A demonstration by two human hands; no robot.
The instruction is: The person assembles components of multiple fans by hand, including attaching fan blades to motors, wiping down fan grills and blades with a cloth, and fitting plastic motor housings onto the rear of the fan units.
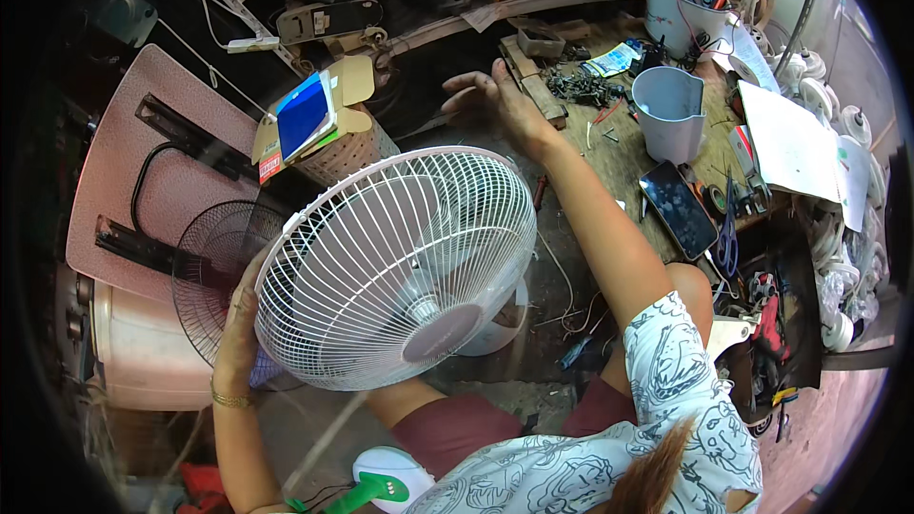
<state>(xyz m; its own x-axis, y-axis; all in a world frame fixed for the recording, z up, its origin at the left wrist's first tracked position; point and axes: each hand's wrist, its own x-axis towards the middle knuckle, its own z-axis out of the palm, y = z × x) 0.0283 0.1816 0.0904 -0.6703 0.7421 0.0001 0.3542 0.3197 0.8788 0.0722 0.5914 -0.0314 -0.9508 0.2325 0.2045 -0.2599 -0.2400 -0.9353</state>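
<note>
A white fan head (443,333) with a round wire cage is tilted in front of me, its blades showing through the wires. My left hand (245,314) is closed on the cage's left rim, with the fingertips partly hidden behind it. Past the far edge of the cage, my right hand (505,112) is raised and empty, fingers apart, close to the workbench's left edge. A black fan grille (202,257) stands behind my left hand. Near my lap sits a white and green fan part (386,481).
A pink chair (119,181) with dark rails lies tipped at the left, beside a carton with a blue booklet (303,119). The wooden workbench (609,167) holds loose screws (586,88), a grey pitcher (669,119), a phone (678,209), scissors (728,238) and a bucket (671,24).
</note>
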